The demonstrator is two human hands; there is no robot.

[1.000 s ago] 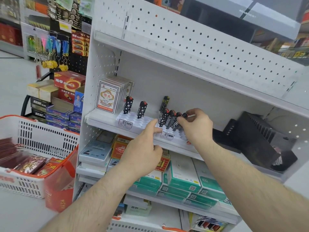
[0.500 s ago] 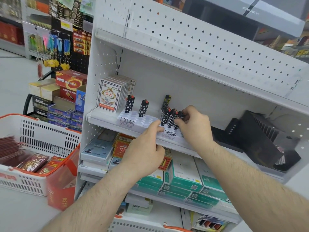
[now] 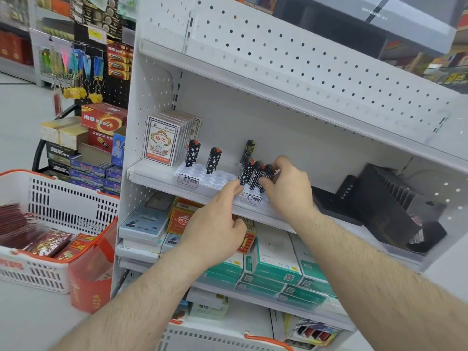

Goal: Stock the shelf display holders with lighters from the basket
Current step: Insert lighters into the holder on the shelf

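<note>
Right hand (image 3: pixel 286 186) is pinching a little bunch of lighters (image 3: pixel 258 173), looks like three, right over the near holder (image 3: pixel 249 197) on the shelf (image 3: pixel 157 177), while the left hand (image 3: pixel 215 224) steadies the holder's front edge with a straight finger. I'd drop them in one slot at a time, upright. Count-wise: two starry lighters (image 3: pixel 193 155) stand in the far holder (image 3: pixel 202 177), one more behind the bunch, two holders total.

Black-and-white patterned lighters (image 3: pixel 255 174) stand upright, clustered in the right clear plastic holder (image 3: pixel 249 197); two starred lighters (image 3: pixel 202 159) occupy the left holder (image 3: pixel 202 177).
</note>
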